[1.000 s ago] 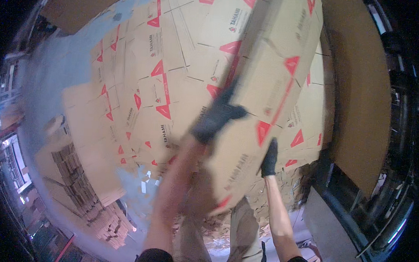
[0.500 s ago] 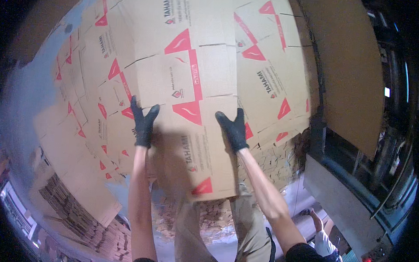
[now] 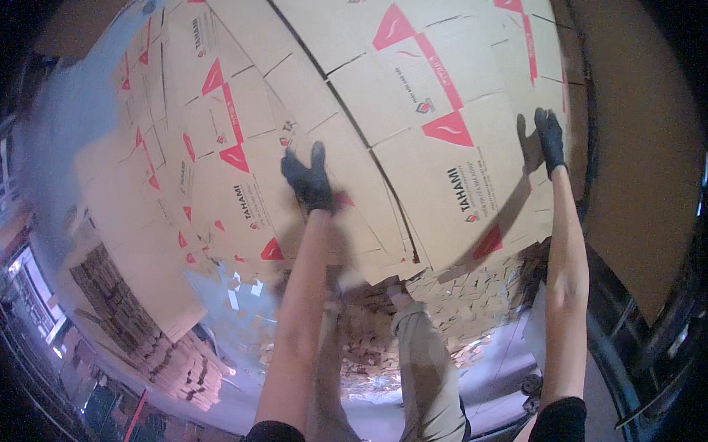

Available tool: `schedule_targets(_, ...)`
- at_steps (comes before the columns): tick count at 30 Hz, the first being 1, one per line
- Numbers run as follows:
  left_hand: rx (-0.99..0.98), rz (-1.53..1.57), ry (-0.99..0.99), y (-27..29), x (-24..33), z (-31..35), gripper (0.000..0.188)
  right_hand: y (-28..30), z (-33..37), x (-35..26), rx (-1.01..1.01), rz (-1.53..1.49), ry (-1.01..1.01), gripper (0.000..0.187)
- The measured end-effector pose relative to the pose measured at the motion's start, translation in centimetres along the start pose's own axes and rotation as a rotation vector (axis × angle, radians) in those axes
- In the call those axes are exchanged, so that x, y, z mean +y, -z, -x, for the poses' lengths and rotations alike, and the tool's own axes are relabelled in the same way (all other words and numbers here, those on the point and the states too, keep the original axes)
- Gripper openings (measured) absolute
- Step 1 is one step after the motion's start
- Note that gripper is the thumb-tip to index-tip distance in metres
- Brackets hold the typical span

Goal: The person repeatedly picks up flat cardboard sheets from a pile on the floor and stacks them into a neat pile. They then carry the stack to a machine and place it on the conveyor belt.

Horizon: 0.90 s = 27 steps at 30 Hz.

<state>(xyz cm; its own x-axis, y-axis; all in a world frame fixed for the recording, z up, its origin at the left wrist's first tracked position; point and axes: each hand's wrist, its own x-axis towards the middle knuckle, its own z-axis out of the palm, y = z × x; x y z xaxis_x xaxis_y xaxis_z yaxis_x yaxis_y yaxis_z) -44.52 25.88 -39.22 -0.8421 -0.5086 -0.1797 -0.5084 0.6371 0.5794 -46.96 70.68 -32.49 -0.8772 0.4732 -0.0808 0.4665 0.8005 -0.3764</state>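
Observation:
Flat printed cardboard box blanks, brown with red markings and dark print, lie spread before me. My left hand, in a black glove, is over the middle of them, thumb and fingers apart, holding nothing. Under and around it lies a cardboard blank on the left. A long dark slit separates that one from a larger cardboard blank on the right. Near this blank's right edge is my right hand, also black-gloved, with its fingers stretched forward and its shadow falling beside it. Whether it touches the cardboard I cannot tell.
Cardboard scraps litter the floor around my legs. At the lower left stands a stack of cardboard. A tall brown board rises on the right, with dark machinery beyond it. A blue surface shows at the far left.
The narrow cardboard blank between my hands has left them. My hands have moved apart; the right reached forward and far to the right, the left shifted right. The view has turned slightly.

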Motion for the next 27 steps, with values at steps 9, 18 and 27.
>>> schedule_targets(9, -0.309, 0.44, 0.458, 2.5, -2.1, -3.2, 0.061, -1.5, 8.0, -1.1, -0.293, -0.076, -0.128, 0.063)
schedule_targets(18, -0.944, 1.054, 0.749, 5.6, -3.2, -3.4, 0.047, 11.3, 8.5, -5.9, -0.222, -0.121, -0.055, 0.032)
schedule_targets(27, -1.069, 1.167, 0.765, 4.3, -7.8, -1.7, 0.038, 24.1, 9.8, -9.4, 0.049, 0.424, 0.02, 0.041)
